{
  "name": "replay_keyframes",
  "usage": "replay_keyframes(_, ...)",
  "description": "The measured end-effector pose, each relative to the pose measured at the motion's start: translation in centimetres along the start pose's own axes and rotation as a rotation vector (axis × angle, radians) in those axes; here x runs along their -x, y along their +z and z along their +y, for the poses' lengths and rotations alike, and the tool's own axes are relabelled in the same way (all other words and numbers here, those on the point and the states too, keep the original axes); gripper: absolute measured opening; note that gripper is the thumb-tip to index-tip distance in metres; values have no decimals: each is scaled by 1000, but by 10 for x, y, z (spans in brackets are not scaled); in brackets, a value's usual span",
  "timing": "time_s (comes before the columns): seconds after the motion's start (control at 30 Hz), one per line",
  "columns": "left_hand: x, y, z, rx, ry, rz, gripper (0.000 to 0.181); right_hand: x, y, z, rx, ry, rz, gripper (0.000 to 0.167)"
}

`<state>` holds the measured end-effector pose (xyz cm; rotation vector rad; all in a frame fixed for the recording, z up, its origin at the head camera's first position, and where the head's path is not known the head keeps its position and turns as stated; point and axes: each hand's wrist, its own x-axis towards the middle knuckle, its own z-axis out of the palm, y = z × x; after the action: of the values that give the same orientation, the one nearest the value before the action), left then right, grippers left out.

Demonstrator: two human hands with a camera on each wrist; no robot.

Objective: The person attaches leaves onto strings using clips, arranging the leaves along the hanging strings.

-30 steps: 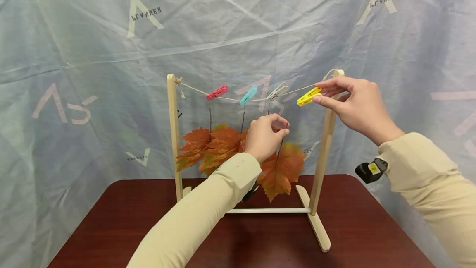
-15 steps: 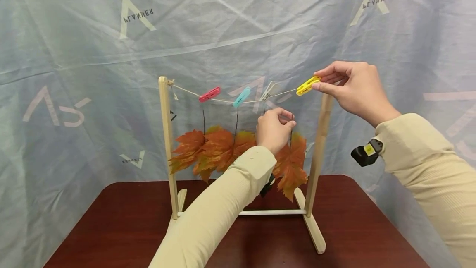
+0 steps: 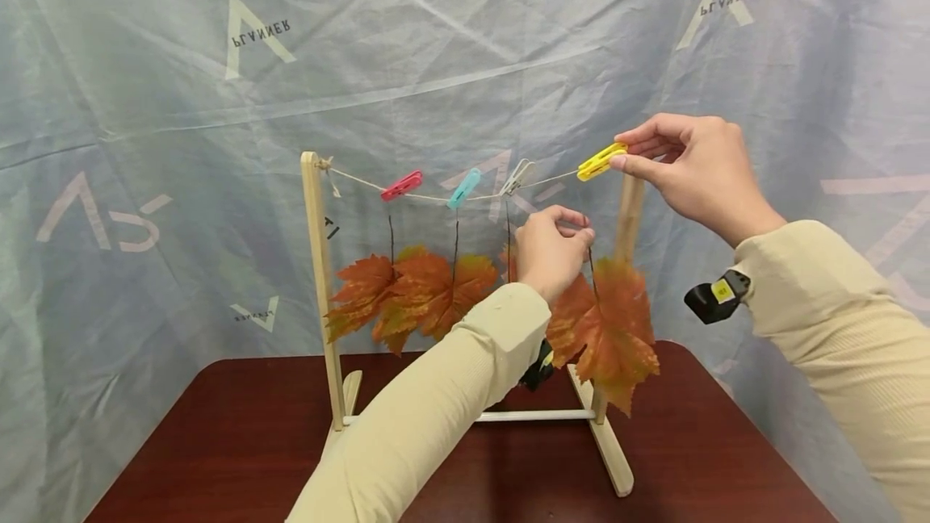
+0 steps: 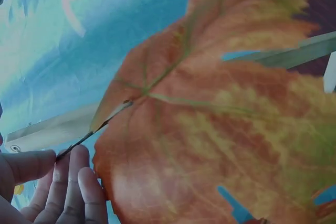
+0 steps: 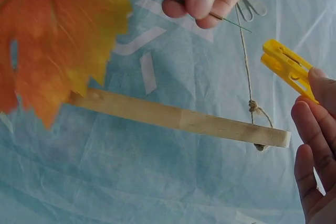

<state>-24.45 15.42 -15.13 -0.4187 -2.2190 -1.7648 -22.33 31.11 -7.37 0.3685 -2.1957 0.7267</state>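
My left hand pinches the thin dark stem of an orange-red artificial maple leaf, which hangs below the fingers near the right post. Up by the right end of the string, my right hand holds a yellow clothespin between thumb and fingers. In the right wrist view the clothespin stands apart from the string, and the stem's tip pokes out past the left fingers. Along the string sit a red clothespin, a blue clothespin and a white clothespin, with leaves hanging below them.
The string is tied between two wooden posts of a stand with a white crossbar and wooden feet. It stands on a dark red table. Behind hangs a grey printed cloth.
My left hand has moved right with the leaf, which has swung over to the right post. The right hand has risen slightly with the yellow clothespin. The view has shifted a little.
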Motion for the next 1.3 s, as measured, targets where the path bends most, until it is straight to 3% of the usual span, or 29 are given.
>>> replay_keyframes(0.1,-4,1,3,69,-32,45,4,-2,0,-1,-22,3,7,28)
replay_keyframes(0.2,-3,3,4,234,-82,62,4,-2,0,-1,-34,11,11,30)
replay_keyframes(0.27,2,5,4,341,-114,38,4,-1,0,-2,-37,16,13,30)
replay_keyframes(0.33,11,6,3,386,-148,-22,7,0,-1,-2,-43,23,13,30)
replay_keyframes(0.4,20,6,1,334,-156,-91,7,1,-2,-1,-50,29,14,30)
replay_keyframes(0.5,25,2,-2,205,-95,-134,5,1,-2,0,-53,36,13,30)
replay_keyframes(0.57,21,0,-3,120,-35,-109,4,0,-2,0,-47,33,11,30)
replay_keyframes(0.67,9,-3,-4,-37,57,-23,5,-2,-2,-1,-36,19,3,30)
replay_keyframes(0.8,-8,-1,-3,-179,110,56,6,-7,-3,-4,-23,-3,-15,27)
replay_keyframes(0.97,-18,4,-1,-180,86,102,5,-12,-3,-7,-9,-4,-68,26)
replay_keyframes(1.17,-21,5,-5,-237,70,199,6,-17,1,-9,-4,5,-104,26)
replay_keyframes(1.3,-22,3,-6,-254,71,216,8,-18,2,-8,7,14,-117,26)
